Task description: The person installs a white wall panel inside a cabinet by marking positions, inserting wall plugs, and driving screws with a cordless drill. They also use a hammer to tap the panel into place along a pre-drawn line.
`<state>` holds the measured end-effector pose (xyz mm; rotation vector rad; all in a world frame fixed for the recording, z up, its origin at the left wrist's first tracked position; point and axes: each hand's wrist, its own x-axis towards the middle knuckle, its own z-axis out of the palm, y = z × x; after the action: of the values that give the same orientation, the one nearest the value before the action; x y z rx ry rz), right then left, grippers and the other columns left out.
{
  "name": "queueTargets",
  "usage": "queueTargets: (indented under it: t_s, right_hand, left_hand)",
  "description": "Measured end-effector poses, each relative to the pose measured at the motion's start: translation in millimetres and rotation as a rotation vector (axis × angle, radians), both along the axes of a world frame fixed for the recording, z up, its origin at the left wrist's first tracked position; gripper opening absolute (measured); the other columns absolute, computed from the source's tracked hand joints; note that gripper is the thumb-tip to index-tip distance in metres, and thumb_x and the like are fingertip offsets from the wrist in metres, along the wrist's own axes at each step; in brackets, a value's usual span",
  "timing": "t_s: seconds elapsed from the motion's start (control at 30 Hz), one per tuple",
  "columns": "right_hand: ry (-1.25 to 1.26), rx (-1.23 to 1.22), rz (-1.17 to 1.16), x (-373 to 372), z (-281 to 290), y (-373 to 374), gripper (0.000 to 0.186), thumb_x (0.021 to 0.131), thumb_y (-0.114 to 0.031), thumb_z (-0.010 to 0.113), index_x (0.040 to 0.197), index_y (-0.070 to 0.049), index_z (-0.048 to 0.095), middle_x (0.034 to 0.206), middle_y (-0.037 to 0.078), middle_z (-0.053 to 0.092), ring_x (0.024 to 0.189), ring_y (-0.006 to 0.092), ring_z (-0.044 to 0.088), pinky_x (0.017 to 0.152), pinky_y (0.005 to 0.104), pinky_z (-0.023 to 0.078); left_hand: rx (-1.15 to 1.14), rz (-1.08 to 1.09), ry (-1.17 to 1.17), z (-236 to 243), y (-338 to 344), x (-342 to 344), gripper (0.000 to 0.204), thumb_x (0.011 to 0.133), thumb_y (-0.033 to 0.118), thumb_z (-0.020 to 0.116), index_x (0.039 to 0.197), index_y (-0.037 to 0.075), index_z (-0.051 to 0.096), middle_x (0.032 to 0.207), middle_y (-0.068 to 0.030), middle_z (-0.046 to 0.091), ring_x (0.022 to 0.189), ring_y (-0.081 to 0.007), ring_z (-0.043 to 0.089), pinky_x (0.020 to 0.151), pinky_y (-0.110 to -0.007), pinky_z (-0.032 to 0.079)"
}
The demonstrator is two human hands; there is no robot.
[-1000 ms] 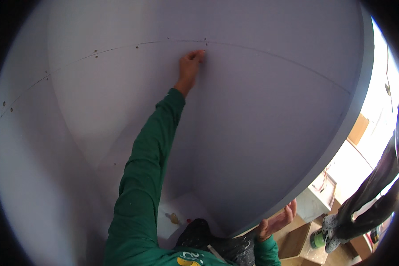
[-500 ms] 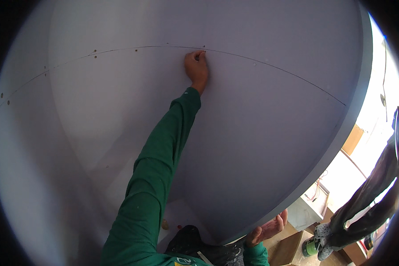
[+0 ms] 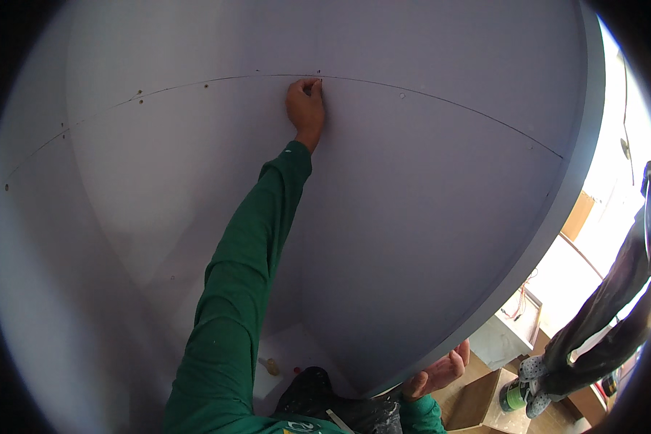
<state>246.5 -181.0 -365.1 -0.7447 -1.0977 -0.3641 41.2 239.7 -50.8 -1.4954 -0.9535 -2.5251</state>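
Note:
My left hand (image 3: 306, 106) reaches up to the pale grey panel (image 3: 412, 217) of a cabinet-like enclosure. Its thumb and fingers are pinched together just below a thin dark line (image 3: 369, 81) drawn across the panel, close to a small dark mark (image 3: 319, 71). Whatever sits between the fingertips is too small to make out. Low on the right, my right hand (image 3: 441, 372) rests at the panel's outer edge (image 3: 522, 289). Its fingers stretch apart, partly hidden by that edge. Several small holes (image 3: 141, 97) dot the left panel along the line.
Another person's dark-clothed legs (image 3: 615, 311) and spotted shoes (image 3: 534, 367) are at the right, near a green-labelled can (image 3: 513, 396). An open cardboard box (image 3: 477, 401) stands below. A small yellowish piece (image 3: 272, 367) and a red bit (image 3: 296, 369) lie on the enclosure's bottom.
The view has shifted slightly, so the line, holes and left hand appear a little farther left. My left hand keeps its pinch at the same spot; my right hand stays at the edge.

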Motion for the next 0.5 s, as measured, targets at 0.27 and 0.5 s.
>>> queueTargets:
  t_s: [0.27,0.5]
  right_hand:
    - [-0.004,-0.012,-0.018,-0.2,-1.8,-0.9,0.058,0.098,-0.050,0.065,0.132,-0.010,0.041,0.151,0.025,0.036,0.147,0.0425,0.037,0.118,0.0553,0.042]
    - [-0.008,-0.005,-0.006,1.7,-9.0,1.8,0.056,0.098,-0.048,0.064,0.133,-0.011,0.042,0.151,0.025,0.037,0.146,0.0416,0.039,0.116,0.0533,0.043]
  left_hand:
    - [0.114,0.050,0.054,-10.5,-13.9,14.4,0.015,0.098,0.014,0.067,0.104,0.002,0.074,0.094,-0.0105,0.063,0.084,-0.0263,0.063,0.078,-0.040,0.051]
    - [0.172,-0.256,0.044,-33.1,-4.1,19.7,0.033,0.102,0.008,0.058,0.132,0.003,0.070,0.088,-0.0066,0.054,0.081,-0.0174,0.052,0.078,-0.032,0.044]
